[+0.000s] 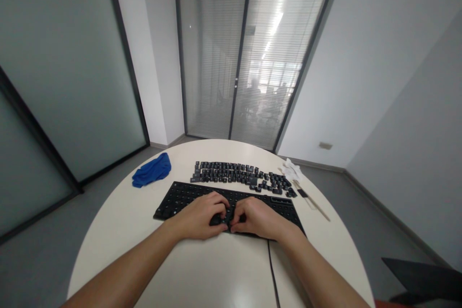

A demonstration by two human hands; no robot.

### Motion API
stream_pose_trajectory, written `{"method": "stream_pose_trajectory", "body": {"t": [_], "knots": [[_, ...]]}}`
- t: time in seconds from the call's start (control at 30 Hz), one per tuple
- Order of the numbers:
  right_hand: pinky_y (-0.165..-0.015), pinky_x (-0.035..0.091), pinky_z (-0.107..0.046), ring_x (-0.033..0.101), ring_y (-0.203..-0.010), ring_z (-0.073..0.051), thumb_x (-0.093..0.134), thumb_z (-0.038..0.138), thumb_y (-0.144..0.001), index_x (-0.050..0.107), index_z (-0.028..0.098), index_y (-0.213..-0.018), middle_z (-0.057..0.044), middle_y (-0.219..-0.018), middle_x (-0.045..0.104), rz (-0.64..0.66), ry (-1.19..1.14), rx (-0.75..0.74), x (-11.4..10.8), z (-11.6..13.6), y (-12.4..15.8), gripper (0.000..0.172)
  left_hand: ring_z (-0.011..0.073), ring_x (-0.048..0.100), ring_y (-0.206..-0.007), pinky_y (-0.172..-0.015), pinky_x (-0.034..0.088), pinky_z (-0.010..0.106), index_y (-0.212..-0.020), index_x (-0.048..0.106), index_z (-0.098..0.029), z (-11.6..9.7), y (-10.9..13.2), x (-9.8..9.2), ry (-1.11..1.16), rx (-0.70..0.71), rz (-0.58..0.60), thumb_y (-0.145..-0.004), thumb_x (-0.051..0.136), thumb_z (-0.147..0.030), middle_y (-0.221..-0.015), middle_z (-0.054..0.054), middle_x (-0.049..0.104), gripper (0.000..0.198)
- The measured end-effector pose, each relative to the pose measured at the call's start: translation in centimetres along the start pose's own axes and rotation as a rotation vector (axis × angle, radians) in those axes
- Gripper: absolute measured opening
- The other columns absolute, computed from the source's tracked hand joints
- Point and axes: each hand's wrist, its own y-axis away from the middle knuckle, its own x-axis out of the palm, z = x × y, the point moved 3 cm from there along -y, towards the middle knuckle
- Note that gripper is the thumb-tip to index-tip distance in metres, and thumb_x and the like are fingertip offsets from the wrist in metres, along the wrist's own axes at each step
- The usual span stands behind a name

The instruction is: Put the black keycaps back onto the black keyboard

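I have both hands over the keyboard (231,194), which lies across the middle of the table (202,274), its long sides running roughly from the left edge toward the right. My left hand (205,216) comes in from the near left, fingers bent and thumb stretched toward the other hand. My right hand (254,216) comes from the near right, fingers curled tightly down, its tips just beside the left's. Both reach the keyboard's near half; the fingertips are too small and shaded for me to tell whether either hand is closed on anything.

Beyond the keyboard, toward the table's far edge, I see dark keycaps (224,172) in rows, with a looser cluster (276,183) to their right. A crumpled blue cloth (152,170) sits by the far left edge. Near the far right edge lie a white tissue (291,170) and a thin pale stick (317,208) slanting toward me. A dark cable (273,272) runs from the keyboard to the near edge.
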Motion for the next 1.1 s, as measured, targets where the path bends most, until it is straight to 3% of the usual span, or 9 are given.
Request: {"method": "stream_pose_trajectory", "body": {"t": [0.23, 0.3, 0.4, 0.47, 0.63, 0.83, 1.1], "knots": [[-0.068, 0.043, -0.022, 0.065, -0.076, -0.014, 0.070, 0.034, -0.084, 0.077, 0.025, -0.085, 0.001, -0.083, 0.074, -0.035, -0.048, -0.064, -1.1, -0.8, 0.9, 0.012, 0.0229, 0.056, -0.107, -0.089, 0.047, 0.035, -0.089, 0.062, -0.021, 0.2, 0.1, 0.1, 0.009, -0.008, -0.002, -0.081, 0.070, -0.027, -0.114, 0.006, 0.063, 0.012], [-0.065, 0.043, -0.024, 0.064, -0.071, -0.015, 0.063, 0.037, -0.089, 0.076, 0.024, -0.086, 0.000, -0.081, 0.073, -0.168, -0.004, 0.050, -2.1, -2.3, 1.1, 0.019, 0.0226, 0.056, -0.106, -0.089, 0.047, 0.035, -0.089, 0.062, -0.021, 0.3, 0.1, 0.1, 0.007, -0.012, -0.006, -0.082, 0.070, -0.028, -0.112, 0.005, 0.063, 0.013], [-0.074, 0.045, -0.029, 0.065, -0.081, -0.019, 0.060, 0.033, -0.090, 0.075, 0.024, -0.090, -0.002, -0.092, 0.074, -0.454, 0.173, 0.255, -3.6, -5.3, 1.6, 0.017, 0.0227, 0.057, -0.105, -0.089, 0.046, 0.035, -0.089, 0.062, -0.021, 0.2, 0.1, 0.0, 0.004, -0.008, -0.006, -0.084, 0.069, -0.029, -0.110, 0.006, 0.062, 0.012], [-0.078, 0.046, -0.032, 0.064, -0.090, -0.023, 0.061, 0.029, -0.088, 0.075, 0.023, -0.095, -0.005, -0.097, 0.074, -0.533, 0.293, 0.339, -3.9, -7.1, 1.6, 0.016, 0.0227, 0.057, -0.104, -0.088, 0.046, 0.035, -0.089, 0.062, -0.020, 0.1, 0.1, 0.0, 0.001, -0.006, 0.004, -0.084, 0.069, -0.030, -0.109, 0.006, 0.062, 0.013], [-0.087, 0.046, -0.036, 0.061, -0.099, -0.027, 0.065, 0.024, -0.085, 0.076, 0.022, -0.099, -0.006, -0.099, 0.075, -0.507, 0.413, 0.308, -3.3, -9.2, 1.0, 0.018, 0.0227, 0.056, -0.104, -0.087, 0.046, 0.034, -0.089, 0.061, -0.021, 0.0, 0.1, 0.0, -0.002, -0.009, 0.006, -0.083, 0.070, -0.028, -0.108, 0.006, 0.062, 0.013], [-0.090, 0.045, -0.037, 0.059, -0.098, -0.026, 0.064, 0.024, -0.085, 0.077, 0.024, -0.100, -0.004, -0.103, 0.076, -0.474, 0.339, 0.253, -3.0, -9.5, 0.5, 0.019, 0.0230, 0.056, -0.102, -0.087, 0.046, 0.034, -0.089, 0.061, -0.021, 0.0, 0.0, 0.1, -0.013, -0.014, 0.009, -0.083, 0.068, -0.029, -0.106, 0.006, 0.062, 0.013], [-0.090, 0.045, -0.037, 0.059, -0.098, -0.025, 0.061, 0.021, -0.085, 0.078, 0.024, -0.095, -0.002, -0.101, 0.077, -0.426, 0.275, 0.286, -2.8, -9.8, -0.1, 0.020, 0.0232, 0.056, -0.099, -0.084, 0.046, 0.033, -0.085, 0.060, -0.021, -0.3, -0.2, 0.2, -0.092, -0.044, -0.002, -0.080, 0.071, -0.034, -0.100, 0.004, 0.062, 0.018]]}}
